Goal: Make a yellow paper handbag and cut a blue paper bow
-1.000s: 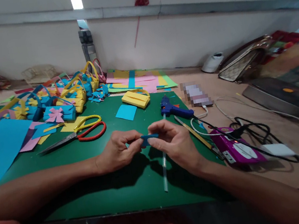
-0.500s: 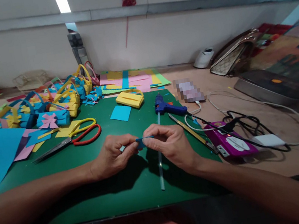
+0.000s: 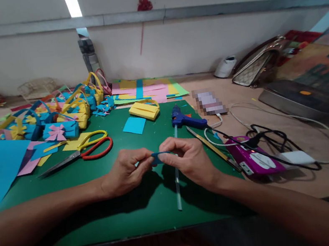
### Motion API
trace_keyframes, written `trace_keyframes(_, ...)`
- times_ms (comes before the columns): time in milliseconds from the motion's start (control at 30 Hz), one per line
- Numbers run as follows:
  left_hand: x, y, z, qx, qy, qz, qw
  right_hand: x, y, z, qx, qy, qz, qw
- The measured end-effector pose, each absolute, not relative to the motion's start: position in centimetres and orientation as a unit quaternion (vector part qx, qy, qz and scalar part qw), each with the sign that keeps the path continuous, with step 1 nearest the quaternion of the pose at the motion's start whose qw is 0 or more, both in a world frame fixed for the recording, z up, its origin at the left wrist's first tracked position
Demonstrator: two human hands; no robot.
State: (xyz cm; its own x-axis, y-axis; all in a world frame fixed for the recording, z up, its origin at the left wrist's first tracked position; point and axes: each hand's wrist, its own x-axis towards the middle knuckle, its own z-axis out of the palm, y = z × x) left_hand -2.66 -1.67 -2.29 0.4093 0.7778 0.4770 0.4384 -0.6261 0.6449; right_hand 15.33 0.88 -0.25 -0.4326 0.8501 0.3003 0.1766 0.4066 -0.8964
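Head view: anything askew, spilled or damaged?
Nothing looks spilled or damaged, though the person's fingers partly hide the blue piece they pinch. Only the black cord looks untidy, lying in messy loops by the purple power box.

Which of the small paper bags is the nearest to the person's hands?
The yellow paper bag, just beside the blue paper square. It lies by itself, whereas the other bags crowd together farther left.
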Motion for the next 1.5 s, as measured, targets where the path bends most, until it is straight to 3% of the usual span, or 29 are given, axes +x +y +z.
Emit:
trace_keyframes(167, -2.6, -1.7, -1.9, 0.837, 0.381, 0.345, 0.185, 15.4, 0.6, -0.2, -0.331, -0.813, 0.318, 0.358)
trace_keyframes(400, -1.7, -2.1, -1.4, 0.713, 0.445, 0.422, 0.34, 15.2, 0.5, -0.7, -0.328, -0.745, 0.364, 0.452)
trace_keyframes(700, -1.8, -2.0, -0.9, 0.695, 0.425, 0.502, 0.292, 15.4, 0.7, -1.2, -0.333, -0.786, 0.312, 0.418)
trace_keyframes(1100, -2.3, -1.7, -1.3, 0.692, 0.416, 0.469, 0.357, 15.6, 0.4, -1.0, -0.335, -0.795, 0.276, 0.423)
trace_keyframes(1500, -2.3, -1.8, -1.6, 0.745, 0.388, 0.441, 0.317, 15.5, 0.2, -0.7, -0.35, -0.786, 0.308, 0.406)
